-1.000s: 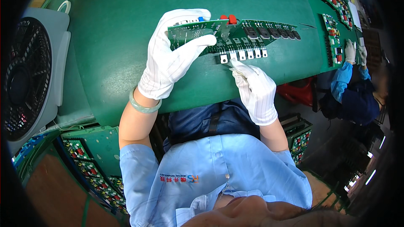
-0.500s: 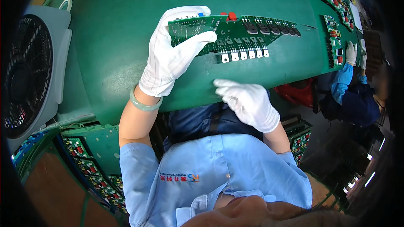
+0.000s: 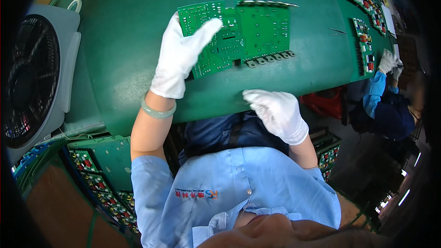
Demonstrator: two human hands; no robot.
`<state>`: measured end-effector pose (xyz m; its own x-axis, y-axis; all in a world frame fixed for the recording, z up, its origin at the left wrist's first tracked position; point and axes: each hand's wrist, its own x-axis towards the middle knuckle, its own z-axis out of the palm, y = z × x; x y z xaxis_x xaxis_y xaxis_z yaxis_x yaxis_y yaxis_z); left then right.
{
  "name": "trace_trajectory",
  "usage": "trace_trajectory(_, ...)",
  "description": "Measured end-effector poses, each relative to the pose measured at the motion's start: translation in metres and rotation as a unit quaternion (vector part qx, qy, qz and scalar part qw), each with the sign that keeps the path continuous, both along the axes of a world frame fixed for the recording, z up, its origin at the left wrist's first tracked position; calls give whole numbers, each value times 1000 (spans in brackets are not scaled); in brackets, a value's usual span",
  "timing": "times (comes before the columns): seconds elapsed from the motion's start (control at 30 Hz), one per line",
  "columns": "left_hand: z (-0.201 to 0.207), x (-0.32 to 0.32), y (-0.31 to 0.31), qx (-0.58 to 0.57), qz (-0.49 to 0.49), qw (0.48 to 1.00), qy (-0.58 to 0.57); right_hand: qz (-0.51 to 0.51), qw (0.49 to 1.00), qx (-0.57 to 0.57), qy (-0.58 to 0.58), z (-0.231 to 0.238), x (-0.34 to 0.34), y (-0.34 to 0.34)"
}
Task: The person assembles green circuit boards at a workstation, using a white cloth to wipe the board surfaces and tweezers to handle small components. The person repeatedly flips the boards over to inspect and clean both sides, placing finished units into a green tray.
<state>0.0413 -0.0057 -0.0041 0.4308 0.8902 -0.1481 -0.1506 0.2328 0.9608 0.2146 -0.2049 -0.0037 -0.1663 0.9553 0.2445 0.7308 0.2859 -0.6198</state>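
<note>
My left hand (image 3: 180, 56), in a white glove, grips a green circuit board (image 3: 264, 32) by its left part, the thumb lying across the face. The board is held over the green-topped table with its soldered side showing. A row of metal-tabbed transistors sticks out along its near edge, and dark parts line its far edge. My right hand (image 3: 281, 114), also gloved in white, hovers apart from the board near the table's front edge. Its fingers are pressed together, and whatever may be between them is hidden.
Tweezers (image 3: 337, 31) lie on the green table (image 3: 133, 32). More populated boards (image 3: 365, 48) are at the right, near a co-worker's gloved hand (image 3: 386, 59). A fan (image 3: 32, 80) stands at the left. Racked boards (image 3: 98, 186) sit lower left; a red stool (image 3: 324, 102) is beyond the table edge.
The board has been tilted in my left hand, so its soldered face now shows broadly where it was edge-on. My right hand has shifted slightly right.
</note>
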Motion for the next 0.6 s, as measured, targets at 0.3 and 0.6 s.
trace_trajectory(0.3,20,-5,9,-243,-10,957,-160,-244,961,127,-42,25,-2,36)
trace_trajectory(0.6,0,-10,22,-290,3,930,-226,-259,954,147,-44,40,1,53)
